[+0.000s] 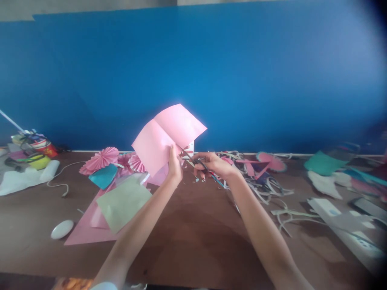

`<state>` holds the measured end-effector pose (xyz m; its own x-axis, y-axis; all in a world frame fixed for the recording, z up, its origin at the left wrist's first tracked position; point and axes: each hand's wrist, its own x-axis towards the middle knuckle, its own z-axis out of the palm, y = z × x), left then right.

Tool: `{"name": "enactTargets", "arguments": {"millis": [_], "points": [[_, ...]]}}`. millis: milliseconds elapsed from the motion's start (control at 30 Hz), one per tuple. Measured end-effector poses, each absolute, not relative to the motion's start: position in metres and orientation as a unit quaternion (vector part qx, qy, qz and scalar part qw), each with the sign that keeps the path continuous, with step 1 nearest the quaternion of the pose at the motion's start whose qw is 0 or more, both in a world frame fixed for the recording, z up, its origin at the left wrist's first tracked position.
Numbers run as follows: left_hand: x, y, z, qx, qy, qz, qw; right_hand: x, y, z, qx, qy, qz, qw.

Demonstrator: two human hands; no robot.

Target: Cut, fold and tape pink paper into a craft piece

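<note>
My left hand (175, 165) grips a creased sheet of pink paper (165, 135) by its lower edge, thumb on the near face, and the sheet stands up above the table. In my right hand (213, 164) is a pair of scissors (198, 162), fingers wrapped round the dark handles. The blades point up and left to the paper's lower edge, close to my left fingers. Whether they are open or closed on the paper I cannot tell. Small paper scraps (197, 179) lie on the table below the scissors.
Pink paper fans (101, 160), a teal piece (103, 176) and a pale green sheet (123, 201) lie left. Tangled paper strips (267, 187) spread right, near a power strip (328, 209). A white mouse (62, 229) sits front left. A blue partition (193, 72) stands behind.
</note>
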<state>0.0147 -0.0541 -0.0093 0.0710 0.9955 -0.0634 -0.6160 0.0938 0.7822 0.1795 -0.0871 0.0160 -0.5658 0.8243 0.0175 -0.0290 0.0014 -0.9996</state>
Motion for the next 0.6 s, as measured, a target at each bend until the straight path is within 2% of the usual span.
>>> {"name": "enactTargets", "arguments": {"millis": [600], "points": [[0.0140, -0.0595, 0.0008, 0.299, 0.329, 0.603, 0.662, 0.1705, -0.0874, 0.0149, -0.330, -0.611, 0.625, 0.355]]}}
